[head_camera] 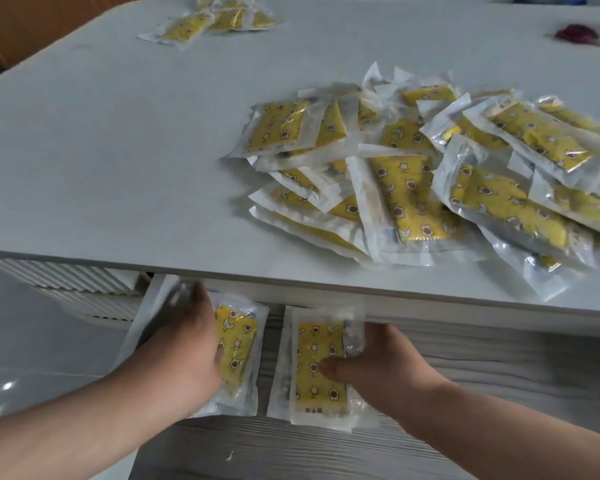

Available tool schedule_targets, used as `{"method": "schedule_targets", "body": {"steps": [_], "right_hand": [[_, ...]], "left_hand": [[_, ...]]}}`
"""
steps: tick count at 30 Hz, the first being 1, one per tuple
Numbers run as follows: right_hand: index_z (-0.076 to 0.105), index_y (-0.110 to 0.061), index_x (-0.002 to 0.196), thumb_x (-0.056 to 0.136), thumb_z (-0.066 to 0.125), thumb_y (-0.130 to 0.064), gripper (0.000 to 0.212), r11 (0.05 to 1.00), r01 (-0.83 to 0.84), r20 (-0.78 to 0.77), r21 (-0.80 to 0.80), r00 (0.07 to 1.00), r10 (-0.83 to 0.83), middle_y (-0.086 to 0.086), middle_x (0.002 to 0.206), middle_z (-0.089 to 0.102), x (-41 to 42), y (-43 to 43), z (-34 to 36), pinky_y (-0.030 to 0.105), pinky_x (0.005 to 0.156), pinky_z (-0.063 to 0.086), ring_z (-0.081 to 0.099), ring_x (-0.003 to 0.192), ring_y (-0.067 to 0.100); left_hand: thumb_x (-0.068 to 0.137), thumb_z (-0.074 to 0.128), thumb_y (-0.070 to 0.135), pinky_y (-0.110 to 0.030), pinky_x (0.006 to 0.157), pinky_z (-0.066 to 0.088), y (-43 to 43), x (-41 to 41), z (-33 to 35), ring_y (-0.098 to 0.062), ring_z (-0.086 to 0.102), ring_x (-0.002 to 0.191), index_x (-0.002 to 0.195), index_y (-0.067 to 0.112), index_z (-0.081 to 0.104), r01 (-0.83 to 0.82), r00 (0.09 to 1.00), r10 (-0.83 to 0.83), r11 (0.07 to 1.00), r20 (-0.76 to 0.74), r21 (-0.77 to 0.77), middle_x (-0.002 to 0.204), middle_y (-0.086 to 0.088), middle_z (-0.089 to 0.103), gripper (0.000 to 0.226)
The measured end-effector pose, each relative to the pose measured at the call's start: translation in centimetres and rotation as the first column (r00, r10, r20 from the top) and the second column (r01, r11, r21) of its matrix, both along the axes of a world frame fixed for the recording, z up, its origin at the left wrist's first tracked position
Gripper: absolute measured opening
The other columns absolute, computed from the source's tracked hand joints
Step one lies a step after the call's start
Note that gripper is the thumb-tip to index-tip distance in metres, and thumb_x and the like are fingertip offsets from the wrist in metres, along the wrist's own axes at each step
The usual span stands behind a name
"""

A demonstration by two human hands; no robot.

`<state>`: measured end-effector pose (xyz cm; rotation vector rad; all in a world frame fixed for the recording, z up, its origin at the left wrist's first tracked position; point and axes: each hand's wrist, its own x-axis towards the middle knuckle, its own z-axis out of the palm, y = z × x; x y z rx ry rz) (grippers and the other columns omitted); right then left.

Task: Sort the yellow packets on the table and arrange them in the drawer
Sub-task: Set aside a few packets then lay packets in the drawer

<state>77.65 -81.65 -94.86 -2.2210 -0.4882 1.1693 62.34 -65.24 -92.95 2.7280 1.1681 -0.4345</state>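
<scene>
Two small stacks of yellow star-printed packets in clear plastic sleeves lie side by side in the open grey wood-grain drawer [465, 375]. Our right grip [385, 372] pinches the right stack [317, 341], thumb on top. Our left grip [187, 351] covers the left stack [238, 341]; whether it clasps, we cannot tell. We judge them light, soft and slippery, best held by both long edges. A loose heap [430, 188] lies on the white counter [118, 150].

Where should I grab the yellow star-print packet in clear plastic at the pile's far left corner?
Probably pinch the yellow star-print packet by its clear left margin, coming from the left: it lies atop the pile, and that margin juts over bare white table.
</scene>
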Motion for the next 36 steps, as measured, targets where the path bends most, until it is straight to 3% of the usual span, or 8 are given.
{"method": "schedule_targets", "body": {"steps": [3, 6, 10, 13, 17, 19, 24, 36], "right_hand": [[0.073, -0.020, 0.093, 0.075, 0.076, -0.038, 0.026, 0.997, -0.067, 0.023, -0.025, 0.997, 0.067, 0.001, 0.088, 0.077, 0.3, 0.3, -0.1, 0.034, 0.074, 0.060, 0.073, 0.083, 0.019], [0.073, -0.012, 0.089, 0.076, 0.073, -0.045, 0.036, 0.985, -0.153, 0.078, -0.082, 0.984, 0.160, 0.004, 0.081, 0.077, 0.7, 0.8, 0.5, 0.028, 0.063, 0.057, 0.072, 0.069, 0.015], [0.063, -0.013, 0.068, 0.084, 0.055, -0.061, 0.051, 0.917, -0.304, 0.239, -0.259, 0.900, 0.365, -0.001, 0.054, 0.064, 1.5, 0.4, 2.7, 0.022, 0.051, 0.047, 0.061, 0.048, 0.011], [0.058, -0.022, 0.093, 0.086, 0.044, -0.071, 0.052, 0.808, -0.453, 0.485, -0.376, 0.647, 0.589, -0.001, 0.096, 0.063, 2.0, -1.3, 3.7, 0.027, 0.062, 0.045, 0.057, 0.076, 0.013], [-0.001, -0.043, 0.151, 0.075, 0.037, -0.087, 0.096, 0.621, -0.634, 0.548, -0.461, 0.347, 0.761, 0.001, 0.157, 0.004, 0.5, -3.2, 2.6, 0.041, 0.101, 0.046, 0.040, 0.133, 0.025], [0.027, -0.040, 0.149, 0.066, 0.042, -0.089, 0.097, 0.664, -0.621, 0.693, -0.416, 0.256, 0.674, 0.009, 0.150, 0.030, -0.5, -3.4, 0.8, 0.045, 0.078, 0.060, 0.060, 0.115, 0.029], [0.052, -0.033, 0.126, 0.065, 0.051, -0.074, 0.074, 0.714, -0.632, 0.756, -0.300, 0.299, 0.583, 0.009, 0.127, 0.051, -1.8, -3.1, -1.2, 0.030, 0.051, 0.060, 0.068, 0.085, 0.021], [0.020, -0.037, 0.139, 0.079, 0.045, -0.069, 0.072, 0.677, -0.699, 0.652, -0.233, 0.404, 0.641, 0.000, 0.148, 0.013, -2.4, -1.2, -1.8, 0.041, 0.089, 0.057, 0.047, 0.127, 0.027]], "left_hand": [[0.099, 0.047, 0.023, -0.027, 0.113, 0.030, -0.1, -0.4, 0.3, -0.027, 0.025, 0.147, 0.151, 0.001, -0.014, 0.076, 0.995, -0.074, 0.996, -0.069, 0.036, 0.162, -0.020, -0.005, 0.083], [0.094, 0.049, 0.011, -0.025, 0.102, 0.043, -0.1, -0.5, 0.1, -0.022, 0.045, 0.135, 0.152, 0.001, -0.002, 0.160, 0.976, -0.144, 0.983, -0.163, 0.091, 0.153, -0.020, 0.033, 0.079], [0.093, 0.056, 0.026, -0.017, 0.052, 0.038, 0.1, -1.0, 1.3, -0.014, 0.057, 0.086, 0.142, 0.009, 0.028, 0.333, 0.930, -0.285, 0.922, -0.232, 0.200, 0.113, -0.001, 0.062, 0.059], [0.091, 0.056, 0.050, -0.030, 0.084, 0.051, 0.2, -1.5, 2.9, -0.019, 0.056, 0.110, 0.141, 0.023, 0.034, 0.481, 0.874, -0.457, 0.861, -0.163, 0.163, 0.128, 0.001, 0.050, 0.061], [0.086, 0.056, 0.060, -0.046, 0.121, 0.009, 0.3, -2.8, 2.9, -0.023, 0.003, 0.150, 0.151, 0.036, -0.012, 0.605, 0.764, -0.601, 0.794, -0.234, -0.059, 0.162, 0.001, -0.013, 0.097], [0.072, 0.061, 0.063, -0.052, 0.114, 0.025, 0.5, -3.5, 2.1, -0.030, 0.023, 0.147, 0.153, 0.028, 0.005, 0.664, 0.724, -0.647, 0.748, -0.239, -0.014, 0.163, -0.010, 0.008, 0.105], [0.043, 0.073, 0.051, -0.043, 0.072, 0.061, 1.4, -3.8, 0.7, -0.027, 0.067, 0.100, 0.127, 0.015, 0.055, 0.684, 0.725, -0.662, 0.725, -0.190, 0.085, 0.123, -0.010, 0.062, 0.094], [0.082, 0.053, 0.031, -0.048, 0.109, 0.036, 1.3, -3.7, 0.0, -0.035, 0.038, 0.133, 0.151, 0.015, 0.009, 0.677, 0.723, -0.639, 0.732, -0.262, 0.082, 0.156, -0.018, 0.020, 0.083]]}}
